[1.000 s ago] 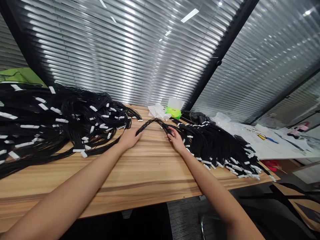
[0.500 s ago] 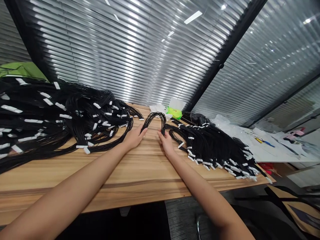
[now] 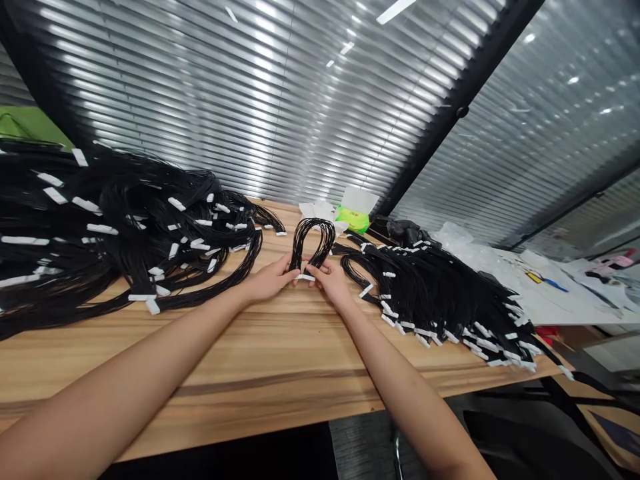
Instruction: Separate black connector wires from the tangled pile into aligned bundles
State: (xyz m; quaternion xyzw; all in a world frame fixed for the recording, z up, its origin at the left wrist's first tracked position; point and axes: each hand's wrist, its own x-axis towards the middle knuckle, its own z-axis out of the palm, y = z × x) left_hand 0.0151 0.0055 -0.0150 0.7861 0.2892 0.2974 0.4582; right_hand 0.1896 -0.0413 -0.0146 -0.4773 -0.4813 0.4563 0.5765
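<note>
A bundle of thin black wires (image 3: 314, 230) bends into an upright loop over the middle of the table. My left hand (image 3: 273, 279) is closed on the loop's left leg, and my right hand (image 3: 331, 279) on its right leg. Between my fingertips, at the bottom of the loop, is a white connector (image 3: 305, 277). My thumbs lie close to its two ends, and the fingers behind are partly hidden. To the left lies a big heap of black wire bundles (image 3: 120, 193) with white connectors. Another pile of wire bundles (image 3: 440, 293) lies to the right, its white ends facing the front edge.
Behind the loop are a bright green packet (image 3: 353, 219) and white paper (image 3: 316, 211) on the wooden table (image 3: 260, 373). A white side table (image 3: 530, 300) at the right bears plastic bags and a yellow-and-blue tool (image 3: 546, 281). Window blinds (image 3: 240, 100) rise behind.
My hands have come closer together, and the wire arch has narrowed into a loop. A white connector now shows between my fingertips. The view has shifted slightly.
</note>
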